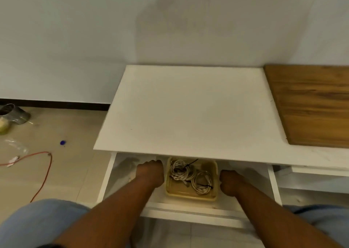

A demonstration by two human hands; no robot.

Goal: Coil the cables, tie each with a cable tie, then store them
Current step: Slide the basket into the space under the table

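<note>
Evidently storing is under way; in the head view, two coiled cables (178, 170), each cinched with a black cable tie (191, 162), lie in a yellow basket (188, 195) at the middle of the open drawer (122, 174), beneath the front edge of the white tabletop (188, 106); left hand (151, 174) and right hand (229, 183) flank the basket's side walls, fingers curled, probably to seat it; whether they clasp the rim I cannot tell.

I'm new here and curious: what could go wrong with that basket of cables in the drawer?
The left hand and right hand flank the basket under the tabletop edge; knuckles may bump it. A black tie tail sticks up from a coiled cable and might snag when the drawer closes.
</note>
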